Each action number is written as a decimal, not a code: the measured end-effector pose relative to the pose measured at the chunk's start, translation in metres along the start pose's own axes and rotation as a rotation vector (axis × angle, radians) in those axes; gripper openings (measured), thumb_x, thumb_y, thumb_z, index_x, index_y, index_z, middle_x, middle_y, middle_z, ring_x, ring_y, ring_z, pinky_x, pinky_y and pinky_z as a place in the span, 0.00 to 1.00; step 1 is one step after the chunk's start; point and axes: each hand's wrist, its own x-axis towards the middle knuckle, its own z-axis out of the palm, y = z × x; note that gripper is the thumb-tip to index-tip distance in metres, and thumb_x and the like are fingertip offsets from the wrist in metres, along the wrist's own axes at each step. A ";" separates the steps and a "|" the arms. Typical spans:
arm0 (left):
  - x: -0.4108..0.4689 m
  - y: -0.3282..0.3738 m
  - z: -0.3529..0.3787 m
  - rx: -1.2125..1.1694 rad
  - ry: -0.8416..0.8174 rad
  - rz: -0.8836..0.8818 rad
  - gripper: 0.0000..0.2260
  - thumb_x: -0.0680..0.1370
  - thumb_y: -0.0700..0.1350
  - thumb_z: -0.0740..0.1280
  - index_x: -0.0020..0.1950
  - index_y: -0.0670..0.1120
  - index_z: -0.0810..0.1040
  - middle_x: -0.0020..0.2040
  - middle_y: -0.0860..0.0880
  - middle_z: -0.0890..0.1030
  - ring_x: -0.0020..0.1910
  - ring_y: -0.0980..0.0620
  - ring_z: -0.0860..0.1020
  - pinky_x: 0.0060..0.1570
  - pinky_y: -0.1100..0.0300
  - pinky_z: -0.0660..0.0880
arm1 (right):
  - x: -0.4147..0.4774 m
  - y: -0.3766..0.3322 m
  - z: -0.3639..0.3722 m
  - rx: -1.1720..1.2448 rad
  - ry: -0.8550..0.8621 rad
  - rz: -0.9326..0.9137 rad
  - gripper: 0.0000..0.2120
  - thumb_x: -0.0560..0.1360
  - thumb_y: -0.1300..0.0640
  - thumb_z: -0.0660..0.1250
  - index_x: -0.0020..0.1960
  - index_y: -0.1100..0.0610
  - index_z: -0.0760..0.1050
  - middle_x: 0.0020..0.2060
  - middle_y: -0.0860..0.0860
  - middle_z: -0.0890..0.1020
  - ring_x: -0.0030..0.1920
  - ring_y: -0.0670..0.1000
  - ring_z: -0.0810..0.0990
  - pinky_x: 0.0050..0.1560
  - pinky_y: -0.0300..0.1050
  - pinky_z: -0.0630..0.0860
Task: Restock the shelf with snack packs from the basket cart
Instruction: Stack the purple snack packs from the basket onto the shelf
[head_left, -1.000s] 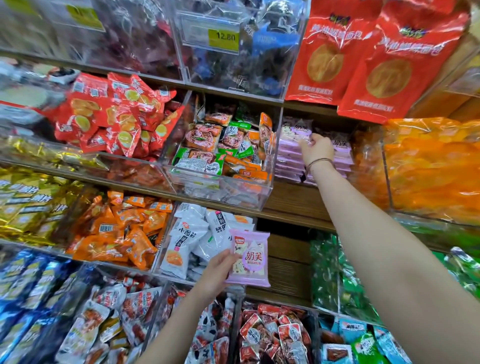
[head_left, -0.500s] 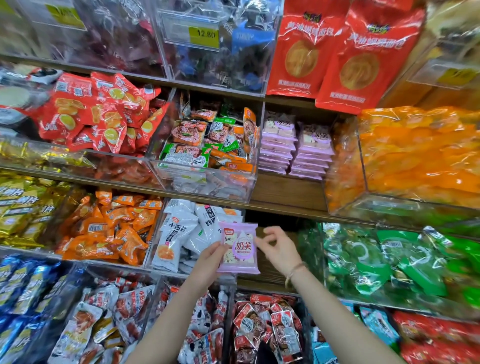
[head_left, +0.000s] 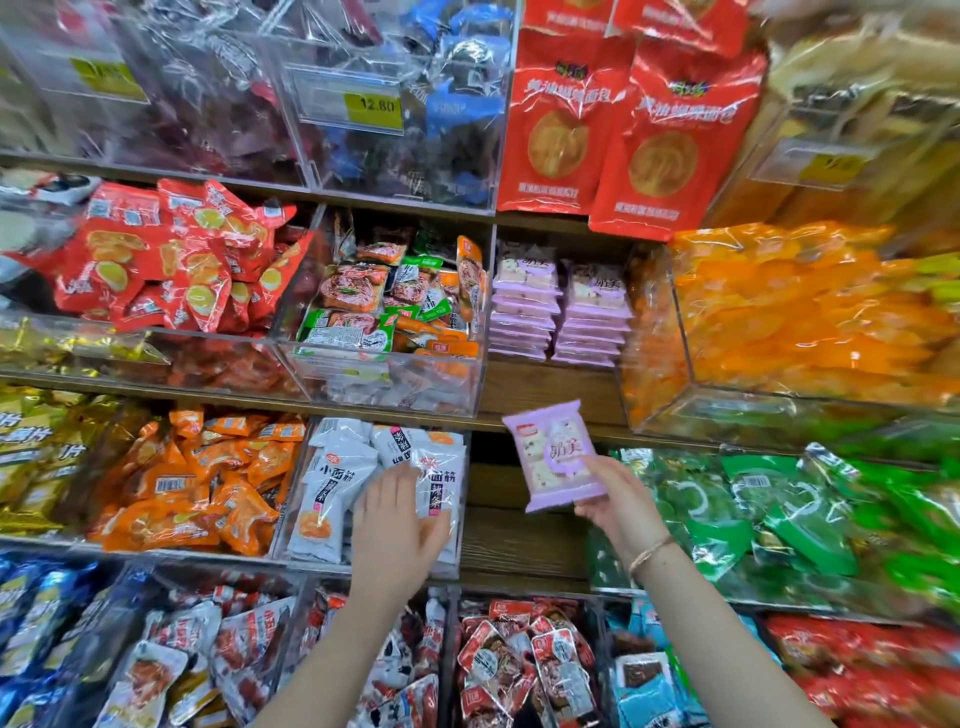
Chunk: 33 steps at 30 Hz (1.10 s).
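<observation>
Going left to right, using the two pink stacks (head_left: 558, 312) on the middle shelf (head_left: 545, 387) as my reference point. Down and to the left of the stacks, the left hand (head_left: 400, 525) hangs in front of the bin of white packs (head_left: 337, 467). Its fingers are loose and spread, and it's holding nothing. I can't tell if it's touching the bin front or just floating near it.

Right below the stacks, in front of the shelf edge, is the pink snack pack (head_left: 558, 457). It's up in the air, not resting on anything. The right hand (head_left: 618, 499), below the stacks and a bit to the right, has it pinched at the lower right corner, thumb on the printed face and fingers behind.

Handling-wise, my guess is it's super light: a thin crinkly film pouch with something soft and crushable inside. The film is probably a bit slick, so a corner pinch will let it flop. I'd grip across the flat faces near the middle, or by the crimped end seal, and not squeeze hard.

The printed face points at the camera. The long axis is close to upright, with the top end tipped left and up toward the stacks. It'd need laying flat to match them.
</observation>
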 end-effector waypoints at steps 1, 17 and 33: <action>-0.002 -0.004 0.005 0.043 -0.051 0.013 0.27 0.75 0.58 0.57 0.64 0.40 0.74 0.63 0.42 0.76 0.63 0.42 0.74 0.61 0.44 0.71 | 0.002 -0.007 0.000 0.050 0.019 -0.023 0.05 0.77 0.58 0.63 0.47 0.60 0.74 0.38 0.56 0.81 0.31 0.49 0.76 0.28 0.39 0.73; -0.011 -0.016 0.020 0.094 -0.195 -0.003 0.25 0.76 0.58 0.56 0.65 0.43 0.74 0.68 0.45 0.73 0.68 0.45 0.71 0.70 0.49 0.60 | 0.095 -0.130 0.062 0.481 0.195 -0.195 0.12 0.77 0.52 0.65 0.58 0.57 0.72 0.44 0.53 0.76 0.36 0.48 0.73 0.33 0.36 0.75; -0.012 -0.016 0.021 0.078 -0.165 0.004 0.25 0.76 0.57 0.56 0.64 0.43 0.75 0.67 0.45 0.75 0.68 0.45 0.71 0.69 0.49 0.60 | 0.106 -0.080 0.045 -1.286 0.340 -0.949 0.29 0.77 0.60 0.59 0.76 0.58 0.53 0.76 0.55 0.54 0.75 0.54 0.53 0.75 0.49 0.52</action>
